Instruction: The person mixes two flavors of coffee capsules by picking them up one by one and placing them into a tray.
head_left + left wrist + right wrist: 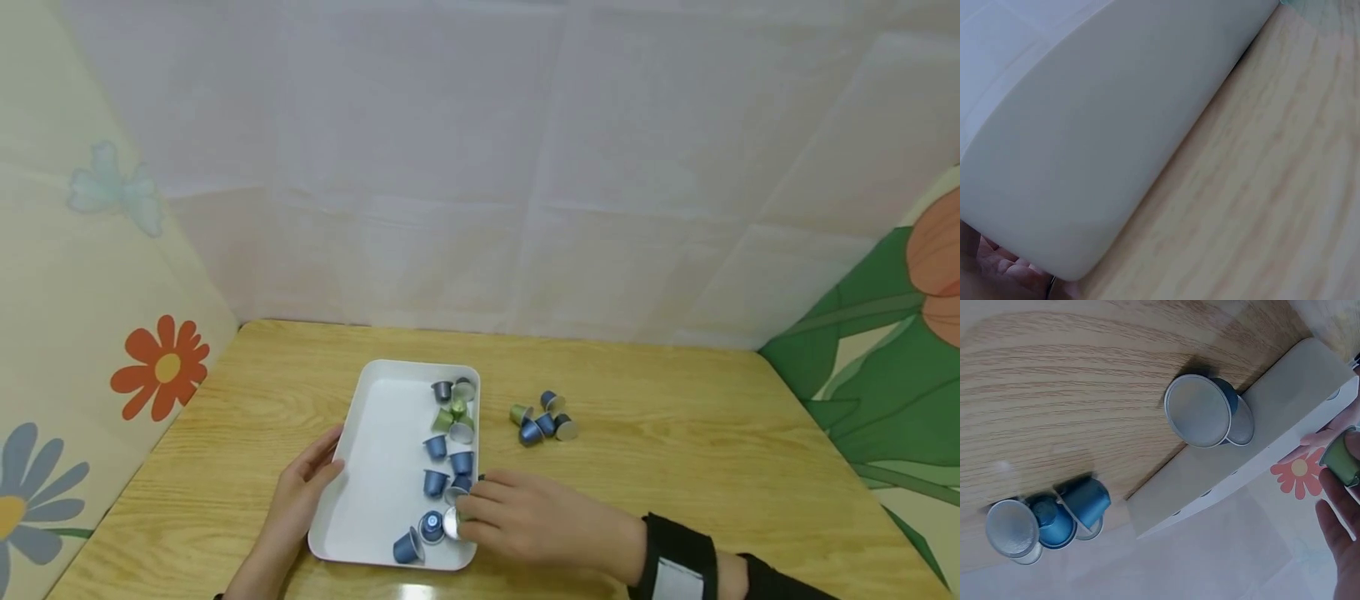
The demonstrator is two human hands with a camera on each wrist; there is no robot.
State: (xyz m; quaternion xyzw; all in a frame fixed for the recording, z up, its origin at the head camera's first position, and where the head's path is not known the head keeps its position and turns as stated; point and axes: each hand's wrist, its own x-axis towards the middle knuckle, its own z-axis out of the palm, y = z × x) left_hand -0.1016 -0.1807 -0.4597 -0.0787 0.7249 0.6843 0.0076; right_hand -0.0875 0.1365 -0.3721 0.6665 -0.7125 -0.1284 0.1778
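Note:
A white rectangular tray lies on the wooden table. My left hand grips its left side, thumb over the rim and fingers outside. Over the near right edge, my right hand pinches a green coffee capsule, its silver lid facing left in the head view. Along the tray's right half are blue capsules, green capsules and a dark grey capsule. In the right wrist view, a capsule with a silver lid stands outside the tray wall, partly covering another.
Right of the tray, a loose cluster of capsules lies on the table, blue, green and dark ones among them. A pale cloth hangs behind the table, with flower-printed sheets at the sides.

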